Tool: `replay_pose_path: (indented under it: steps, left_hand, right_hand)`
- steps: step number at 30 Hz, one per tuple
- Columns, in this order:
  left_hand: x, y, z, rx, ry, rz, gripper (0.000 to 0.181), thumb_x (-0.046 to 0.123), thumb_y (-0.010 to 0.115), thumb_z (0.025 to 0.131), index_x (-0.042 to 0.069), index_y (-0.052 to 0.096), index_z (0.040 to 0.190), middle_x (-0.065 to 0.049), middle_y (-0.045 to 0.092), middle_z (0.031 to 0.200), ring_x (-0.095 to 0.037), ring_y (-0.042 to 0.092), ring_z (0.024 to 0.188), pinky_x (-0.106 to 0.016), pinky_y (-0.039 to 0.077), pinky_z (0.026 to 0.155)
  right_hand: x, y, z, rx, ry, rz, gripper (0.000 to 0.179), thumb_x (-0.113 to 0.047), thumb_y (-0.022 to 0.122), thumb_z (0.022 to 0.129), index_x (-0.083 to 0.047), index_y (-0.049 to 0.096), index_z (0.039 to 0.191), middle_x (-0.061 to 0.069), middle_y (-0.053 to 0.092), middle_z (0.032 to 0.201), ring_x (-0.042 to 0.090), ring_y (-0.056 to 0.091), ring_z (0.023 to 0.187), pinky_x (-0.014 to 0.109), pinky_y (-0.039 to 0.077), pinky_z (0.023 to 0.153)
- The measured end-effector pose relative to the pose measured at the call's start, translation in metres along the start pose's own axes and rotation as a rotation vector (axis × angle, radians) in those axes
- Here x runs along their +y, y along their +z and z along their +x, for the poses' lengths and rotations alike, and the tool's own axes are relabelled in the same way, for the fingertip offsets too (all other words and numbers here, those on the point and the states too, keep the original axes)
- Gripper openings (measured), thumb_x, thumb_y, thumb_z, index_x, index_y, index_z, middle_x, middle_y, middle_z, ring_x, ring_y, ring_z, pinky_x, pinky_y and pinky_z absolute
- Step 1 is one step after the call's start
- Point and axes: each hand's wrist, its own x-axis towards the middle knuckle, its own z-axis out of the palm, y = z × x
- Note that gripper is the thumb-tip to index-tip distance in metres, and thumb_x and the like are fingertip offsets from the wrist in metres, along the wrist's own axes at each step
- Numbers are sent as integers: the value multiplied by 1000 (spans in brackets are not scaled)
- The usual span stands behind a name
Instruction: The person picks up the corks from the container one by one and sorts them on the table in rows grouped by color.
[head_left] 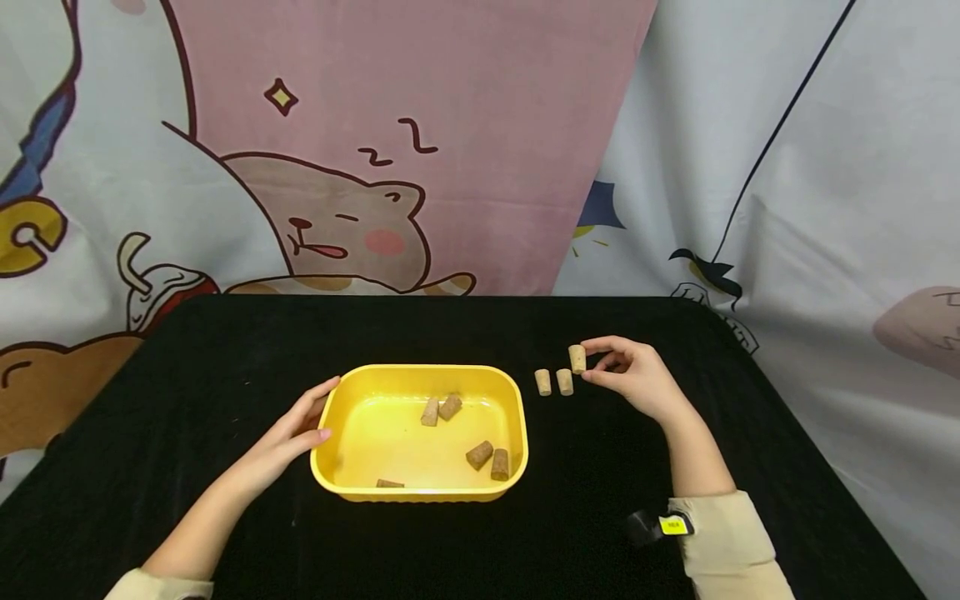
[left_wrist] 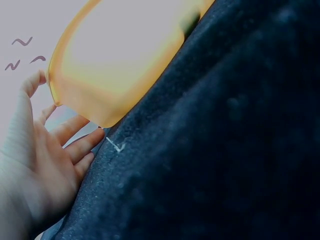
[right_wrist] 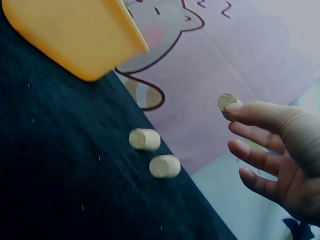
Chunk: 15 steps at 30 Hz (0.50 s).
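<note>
In the head view my right hand (head_left: 633,377) pinches a tapered cork stopper (head_left: 577,358) between thumb and fingertips, above the black cloth. The right wrist view shows the end face of this cork (right_wrist: 227,104), with the other fingers spread loosely. Two more corks, one on the left (head_left: 543,382) and one on the right (head_left: 565,382), stand side by side near that hand. My left hand (head_left: 288,425) holds the left end of a yellow plastic tray (head_left: 325,472), thumb at the rim and fingers along the outer wall. Several brownish corks (head_left: 479,454) lie inside it.
Black cloth (head_left: 585,517) covers the table. Behind its far edge hangs a curtain (head_left: 495,100) printed with cartoon animals. A dark strap with a yellow label (head_left: 672,525) sits at the right sleeve's cuff.
</note>
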Motion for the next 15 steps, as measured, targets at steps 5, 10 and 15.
replay_pose_path:
  steps: [5, 10, 15]
  left_hand:
    - [-2, 0, 0, 7, -11, 8, 58, 7, 44, 98, 6, 19, 151, -32, 34, 142, -28, 53, 114, -33, 49, 86]
    - [-4, 0, 0, 1, -14, 11, 59, 8, 44, 98, 6, 18, 151, -31, 33, 143, -26, 54, 114, -32, 49, 86]
    - [-4, 0, 1, -3, -12, 5, 59, 8, 44, 98, 6, 17, 151, -32, 32, 143, -26, 53, 114, -33, 50, 86]
  right_hand:
    - [16, -4, -1, -23, 12, 6, 38, -17, 72, 85, -7, 62, 120, 18, 61, 114, 25, 60, 87, 34, 50, 70]
    - [28, -6, -2, -44, 31, 2, 39, -18, 71, 86, -7, 61, 122, 18, 60, 116, 25, 60, 87, 35, 50, 71]
    - [38, -5, -4, -60, 44, 4, 40, -17, 70, 86, -7, 60, 123, 19, 59, 117, 25, 59, 87, 35, 50, 71]
